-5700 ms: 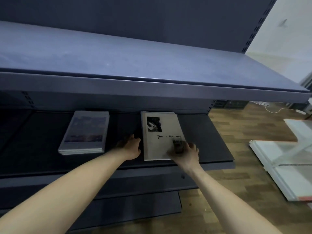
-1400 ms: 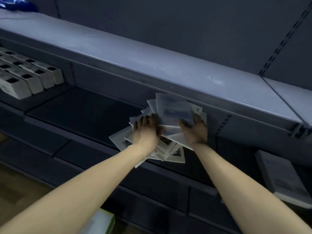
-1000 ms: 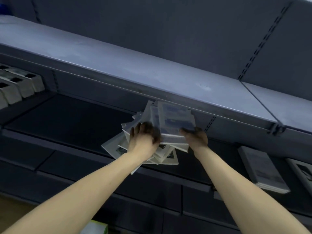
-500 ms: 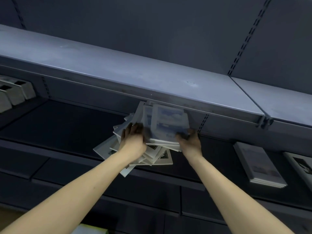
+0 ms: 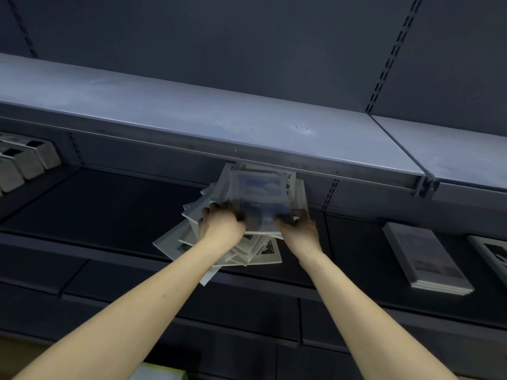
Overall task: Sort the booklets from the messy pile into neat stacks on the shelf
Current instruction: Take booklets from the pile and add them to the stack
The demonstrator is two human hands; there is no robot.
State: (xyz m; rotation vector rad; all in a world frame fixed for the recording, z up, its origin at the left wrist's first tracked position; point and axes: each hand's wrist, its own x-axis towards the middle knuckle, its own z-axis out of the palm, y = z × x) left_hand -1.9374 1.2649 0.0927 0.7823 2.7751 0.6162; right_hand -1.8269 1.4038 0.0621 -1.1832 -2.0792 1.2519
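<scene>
A messy pile of pale booklets (image 5: 258,250) is fanned out on the dark lower shelf (image 5: 104,212), partly tucked under the grey shelf above. On top lies a blurred booklet with a blue sky picture (image 5: 260,193). My left hand (image 5: 220,222) grips that top booklet at its near left corner. My right hand (image 5: 297,229) holds its near right corner, fingers curled on the edge. A neat stack of blue-cover booklets (image 5: 426,259) lies to the right on the same shelf. The edge of a second stack with a black-and-white picture (image 5: 493,253) shows at the far right.
The grey upper shelf (image 5: 219,124) overhangs the pile closely. Several grey boxes (image 5: 24,165) stand in a row at the far left of the lower shelf. Bare dark shelf lies between the boxes and the pile. A pale green object (image 5: 162,373) sits at the bottom edge.
Earlier my hands squared a beige booklet on the right stack. They have since moved left to the messy pile and taken hold of its top blue booklet, which has shifted slightly.
</scene>
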